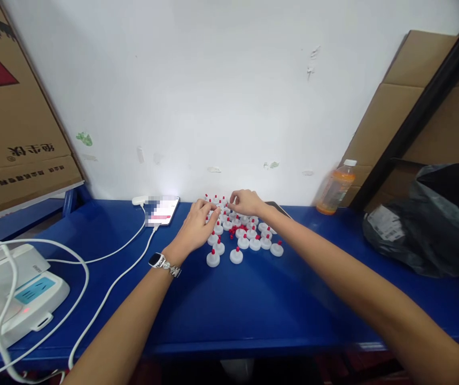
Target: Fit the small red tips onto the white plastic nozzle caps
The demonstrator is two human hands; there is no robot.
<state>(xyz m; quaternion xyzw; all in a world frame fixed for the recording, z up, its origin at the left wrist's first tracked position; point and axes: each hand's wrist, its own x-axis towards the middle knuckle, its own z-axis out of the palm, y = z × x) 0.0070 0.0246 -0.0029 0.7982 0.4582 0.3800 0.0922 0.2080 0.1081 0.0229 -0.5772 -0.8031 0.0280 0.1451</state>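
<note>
- A scuffed white wall (229,96) rises behind the blue table (253,305).
- Brown cardboard sheets (397,107) lean right, beside a black post (421,107).

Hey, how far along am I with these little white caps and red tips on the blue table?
Looks done: many white caps near you already stand with red tips on. In hand: the left hand and right hand both work at the back of the cluster; what the fingers pinch is too small to tell. Left: a few loose red tips lie among the caps.
</note>
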